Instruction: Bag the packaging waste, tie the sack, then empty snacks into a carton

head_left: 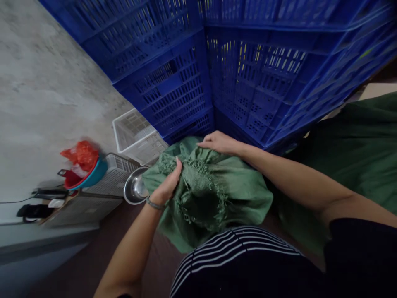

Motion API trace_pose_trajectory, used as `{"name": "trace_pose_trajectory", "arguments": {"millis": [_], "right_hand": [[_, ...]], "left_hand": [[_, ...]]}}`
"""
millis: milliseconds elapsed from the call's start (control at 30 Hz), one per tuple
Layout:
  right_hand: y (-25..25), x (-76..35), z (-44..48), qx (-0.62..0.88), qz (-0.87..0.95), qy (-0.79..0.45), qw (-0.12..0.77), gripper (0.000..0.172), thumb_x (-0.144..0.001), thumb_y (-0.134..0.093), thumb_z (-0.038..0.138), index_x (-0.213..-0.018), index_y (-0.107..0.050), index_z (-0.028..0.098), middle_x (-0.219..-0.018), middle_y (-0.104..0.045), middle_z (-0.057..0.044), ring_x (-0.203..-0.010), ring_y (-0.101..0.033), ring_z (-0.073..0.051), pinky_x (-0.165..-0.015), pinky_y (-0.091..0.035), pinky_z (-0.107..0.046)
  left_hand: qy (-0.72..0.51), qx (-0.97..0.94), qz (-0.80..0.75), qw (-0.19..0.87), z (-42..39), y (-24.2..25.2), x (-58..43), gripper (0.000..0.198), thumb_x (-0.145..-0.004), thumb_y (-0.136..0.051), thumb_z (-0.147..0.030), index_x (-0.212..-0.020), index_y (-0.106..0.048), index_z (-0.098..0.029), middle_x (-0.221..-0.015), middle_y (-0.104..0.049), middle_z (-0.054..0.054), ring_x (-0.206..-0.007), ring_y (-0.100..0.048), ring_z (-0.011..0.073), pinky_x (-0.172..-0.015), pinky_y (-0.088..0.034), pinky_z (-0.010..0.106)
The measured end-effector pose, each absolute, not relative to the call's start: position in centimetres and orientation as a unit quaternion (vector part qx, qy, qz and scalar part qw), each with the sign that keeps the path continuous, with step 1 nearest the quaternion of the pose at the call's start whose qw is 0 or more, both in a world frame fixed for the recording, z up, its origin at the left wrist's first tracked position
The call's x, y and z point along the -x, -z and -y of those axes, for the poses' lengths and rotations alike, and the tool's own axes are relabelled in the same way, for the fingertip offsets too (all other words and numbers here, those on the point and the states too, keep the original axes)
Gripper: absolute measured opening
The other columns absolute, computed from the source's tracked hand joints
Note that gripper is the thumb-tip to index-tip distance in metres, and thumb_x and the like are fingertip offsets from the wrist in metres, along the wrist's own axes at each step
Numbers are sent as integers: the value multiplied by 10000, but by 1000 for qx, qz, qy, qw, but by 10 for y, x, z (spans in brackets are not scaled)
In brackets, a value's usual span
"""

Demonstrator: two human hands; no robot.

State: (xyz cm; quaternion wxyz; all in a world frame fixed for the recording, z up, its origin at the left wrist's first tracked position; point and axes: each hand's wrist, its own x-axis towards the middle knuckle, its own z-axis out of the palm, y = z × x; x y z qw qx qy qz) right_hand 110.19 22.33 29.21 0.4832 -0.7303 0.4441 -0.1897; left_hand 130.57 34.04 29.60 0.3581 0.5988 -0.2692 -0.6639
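Observation:
A green woven sack (245,194) with a frayed mouth stands right in front of my body, its top gathered open around a dark hole. My left hand (169,182) grips the left side of the frayed rim, thumb up and fingers hidden under the cloth. On the far side of the rim, my right hand (218,142) pinches the cloth between thumb and fingers. What lies inside the sack is too dark to make out.
Stacked blue plastic crates (182,87) rise just beyond the sack. To the left are a white basket (136,136), a metal bowl (135,188) and a teal basin (99,174) with a red bag (82,155). More green cloth (347,153) lies at right.

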Motion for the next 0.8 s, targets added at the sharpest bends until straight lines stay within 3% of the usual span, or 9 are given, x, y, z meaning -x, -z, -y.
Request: {"name": "trace_pose_trajectory", "arguments": {"millis": [100, 267, 400, 500, 567, 667, 733, 800], "right_hand": [[-314, -1101, -246, 641, -473, 307, 520, 442, -832, -692, 543, -667, -546, 159, -578, -462, 34, -534, -366, -85, -542, -275, -249], [-329, -1114, -324, 677, -425, 338, 497, 291, -820, -746, 397, -823, -562, 172, -652, -545, 34, -587, -451, -102, -578, -309, -232], [-288, -1117, -374, 777, -340, 250, 467, 152, -852, -704, 226, -969, -642, 153, -858, -680, -41, -736, -575, -144, -674, -371, -248], [-281, -1102, -363, 790, -245, 170, 535, 177, -880, -686, 323, -927, -699, 152, -826, -699, -37, -706, -593, -142, -665, -390, -248], [-292, -1096, -336, 757, -234, 211, 571, 319, -927, -606, 439, -808, -689, 155, -730, -669, -16, -667, -576, -129, -650, -401, -240], [-306, -1110, -291, 721, -243, 318, 565, 512, -981, -433, 574, -806, -678, 160, -829, -690, -36, -805, -607, -148, -790, -455, -264], [-299, -1133, -270, 739, -247, 227, 585, 639, -964, -368, 675, -803, -708, 159, -891, -714, -66, -884, -628, -184, -901, -463, -315], [-281, -1155, -260, 735, -282, 94, 610, 720, -905, -388, 765, -800, -749, 152, -927, -733, -102, -946, -651, -235, -970, -462, -362]], "left_hand": [[759, -567, 205, 245, -330, -307, -1299, 462, -911, -531, -489, -1179, -681, -144, -982, -754, 108, -901, -723, 293, -775, -610, 424], [736, -528, 224, 359, -332, -307, -1299, 360, -783, -650, -399, -982, -720, -108, -851, -741, 89, -843, -714, 276, -825, -586, 405], [671, -524, 379, 362, -352, -307, -1306, 342, -593, -808, -237, -919, -726, -169, -791, -705, -2, -734, -666, 182, -811, -559, 315], [584, -501, 569, 291, -368, -312, -1312, 225, -683, -749, -193, -907, -733, -198, -834, -707, 11, -780, -648, 186, -846, -548, 341], [487, -473, 706, 200, -376, -313, -1313, 190, -804, -621, -188, -947, -745, -195, -864, -703, 50, -837, -644, 218, -873, -533, 384], [205, -458, 864, 38, -384, -306, -1310, 350, -850, -495, -71, -1052, -737, -222, -839, -648, 68, -776, -608, 225, -764, -512, 369], [4, -441, 897, 9, -387, -298, -1309, 349, -876, -483, -62, -1035, -733, -247, -901, -637, 92, -771, -588, 224, -703, -478, 344], [-129, -419, 897, 52, -389, -287, -1309, 282, -933, -477, -119, -943, -727, -247, -1021, -650, 128, -813, -582, 223, -721, -453, 343]]}}
